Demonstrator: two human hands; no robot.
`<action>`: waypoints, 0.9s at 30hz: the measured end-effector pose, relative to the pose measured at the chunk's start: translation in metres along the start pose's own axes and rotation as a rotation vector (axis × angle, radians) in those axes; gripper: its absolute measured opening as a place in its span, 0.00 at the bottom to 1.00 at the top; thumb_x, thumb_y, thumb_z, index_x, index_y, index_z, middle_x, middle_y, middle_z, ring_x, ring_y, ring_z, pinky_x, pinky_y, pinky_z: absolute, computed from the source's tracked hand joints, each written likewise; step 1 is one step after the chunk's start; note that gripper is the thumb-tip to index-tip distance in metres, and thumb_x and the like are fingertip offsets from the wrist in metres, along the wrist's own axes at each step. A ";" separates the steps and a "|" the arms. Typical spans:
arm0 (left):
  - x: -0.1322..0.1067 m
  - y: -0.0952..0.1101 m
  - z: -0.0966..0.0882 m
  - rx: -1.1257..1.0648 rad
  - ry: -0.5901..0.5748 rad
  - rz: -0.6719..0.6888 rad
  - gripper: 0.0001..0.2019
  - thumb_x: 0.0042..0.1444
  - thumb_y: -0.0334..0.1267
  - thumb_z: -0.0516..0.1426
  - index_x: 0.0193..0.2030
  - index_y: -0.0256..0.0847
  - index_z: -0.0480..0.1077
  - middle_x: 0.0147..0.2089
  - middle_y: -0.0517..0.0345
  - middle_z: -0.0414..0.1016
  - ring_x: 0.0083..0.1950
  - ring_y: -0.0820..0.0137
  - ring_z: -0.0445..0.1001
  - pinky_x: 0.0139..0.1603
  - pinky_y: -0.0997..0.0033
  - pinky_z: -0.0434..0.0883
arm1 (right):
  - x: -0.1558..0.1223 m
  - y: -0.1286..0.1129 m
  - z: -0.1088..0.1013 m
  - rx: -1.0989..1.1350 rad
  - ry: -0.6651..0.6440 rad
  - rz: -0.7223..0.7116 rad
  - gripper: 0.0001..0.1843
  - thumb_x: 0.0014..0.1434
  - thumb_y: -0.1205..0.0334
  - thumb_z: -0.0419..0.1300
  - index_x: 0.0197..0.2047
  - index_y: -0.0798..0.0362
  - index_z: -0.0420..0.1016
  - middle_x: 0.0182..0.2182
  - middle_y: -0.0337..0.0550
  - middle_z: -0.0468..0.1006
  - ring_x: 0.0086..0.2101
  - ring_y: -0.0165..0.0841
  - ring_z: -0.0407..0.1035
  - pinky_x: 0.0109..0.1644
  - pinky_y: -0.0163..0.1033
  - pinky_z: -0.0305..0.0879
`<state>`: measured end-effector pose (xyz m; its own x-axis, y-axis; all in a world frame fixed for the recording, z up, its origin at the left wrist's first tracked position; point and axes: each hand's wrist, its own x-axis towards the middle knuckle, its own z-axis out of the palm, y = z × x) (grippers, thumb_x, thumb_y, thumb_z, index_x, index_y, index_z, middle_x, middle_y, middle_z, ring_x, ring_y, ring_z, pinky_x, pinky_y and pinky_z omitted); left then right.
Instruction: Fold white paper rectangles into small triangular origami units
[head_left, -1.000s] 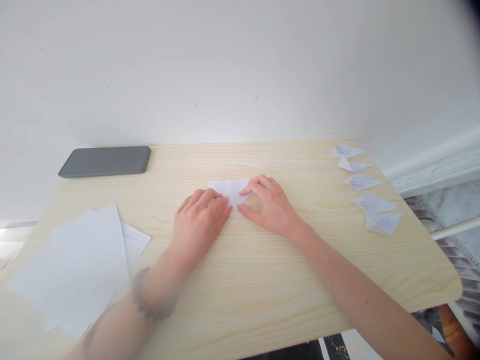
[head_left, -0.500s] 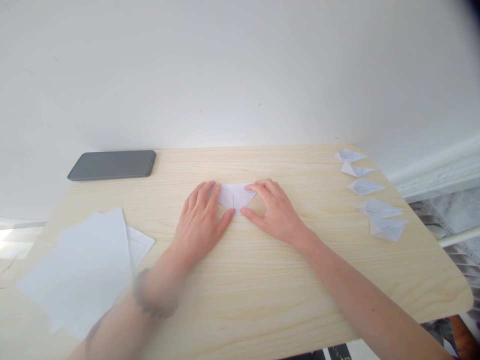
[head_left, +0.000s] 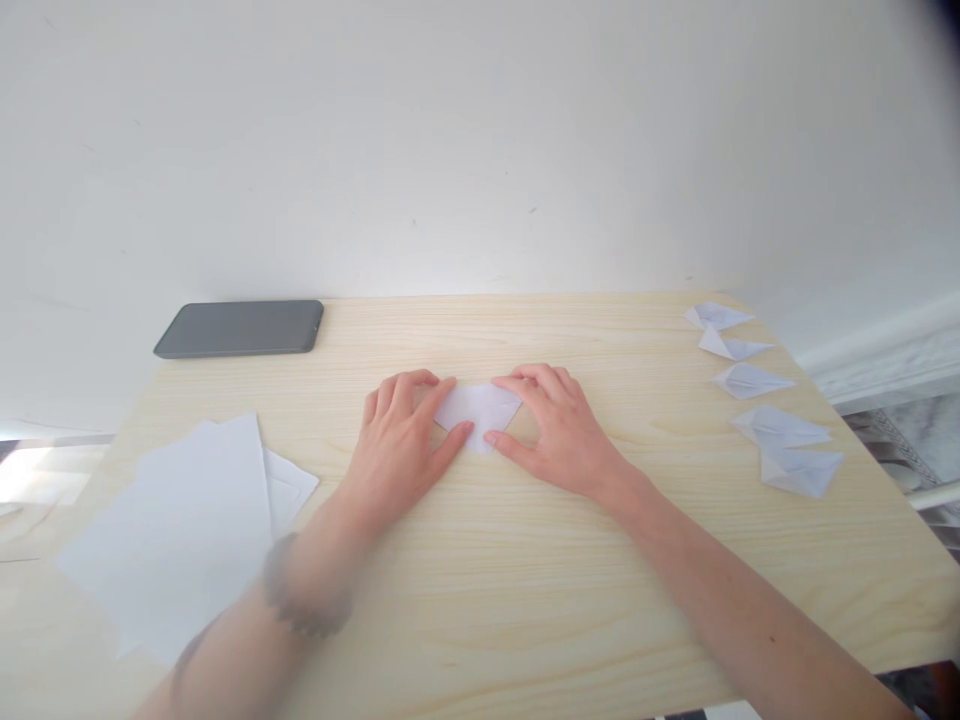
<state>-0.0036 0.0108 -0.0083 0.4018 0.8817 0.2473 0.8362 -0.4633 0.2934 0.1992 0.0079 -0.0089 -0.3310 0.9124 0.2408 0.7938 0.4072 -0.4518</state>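
A small folded piece of white paper [head_left: 480, 408] lies at the middle of the wooden table, its lower corners slanting inward. On its left side my left hand [head_left: 405, 430] grips it, the thumb at the lower edge and the index finger at the upper corner. My right hand [head_left: 553, 425] grips the right side in the same manner, thumb below and fingertips above. Between the two hands the paper's middle stays visible, while its outer ends are partly covered by fingers.
Several folded white paper pieces [head_left: 753, 381] form a column along the table's right side. A stack of white paper sheets [head_left: 187, 520] lies at the left, beside my left forearm. Behind it rests a dark phone [head_left: 241, 328] near the wall [head_left: 480, 150].
The folded paper now shows a smoother face and a different outline, without the central slit seen before. Both hands stay on it. The whole view has shifted slightly.
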 end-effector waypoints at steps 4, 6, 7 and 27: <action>0.000 -0.001 0.000 -0.031 -0.011 0.005 0.18 0.58 0.45 0.52 0.53 0.40 0.65 0.51 0.49 0.65 0.54 0.59 0.61 0.54 0.55 0.60 | 0.000 0.000 -0.001 -0.029 -0.010 -0.008 0.26 0.56 0.51 0.56 0.56 0.49 0.63 0.50 0.48 0.66 0.50 0.43 0.59 0.55 0.52 0.57; 0.001 -0.001 0.000 -0.054 -0.017 0.010 0.17 0.58 0.45 0.53 0.51 0.40 0.66 0.50 0.49 0.66 0.53 0.60 0.61 0.53 0.57 0.61 | 0.000 0.000 0.000 -0.038 -0.004 -0.008 0.23 0.57 0.52 0.54 0.55 0.49 0.64 0.50 0.48 0.66 0.50 0.43 0.59 0.55 0.52 0.56; 0.001 -0.002 0.001 -0.059 -0.014 0.008 0.17 0.58 0.45 0.53 0.52 0.40 0.65 0.49 0.49 0.66 0.53 0.60 0.62 0.53 0.57 0.61 | 0.000 0.001 0.000 -0.036 0.000 -0.007 0.22 0.58 0.53 0.54 0.55 0.49 0.65 0.50 0.48 0.67 0.50 0.43 0.60 0.55 0.52 0.57; 0.003 -0.006 0.001 -0.209 0.008 -0.028 0.14 0.58 0.41 0.54 0.50 0.43 0.66 0.46 0.53 0.67 0.50 0.62 0.62 0.52 0.58 0.62 | 0.001 0.003 0.000 0.056 0.007 -0.048 0.17 0.57 0.56 0.57 0.49 0.47 0.67 0.47 0.45 0.68 0.50 0.40 0.61 0.56 0.49 0.57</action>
<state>-0.0069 0.0162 -0.0101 0.3761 0.8941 0.2432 0.7512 -0.4479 0.4849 0.2013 0.0096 -0.0099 -0.3642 0.8917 0.2689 0.7473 0.4520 -0.4870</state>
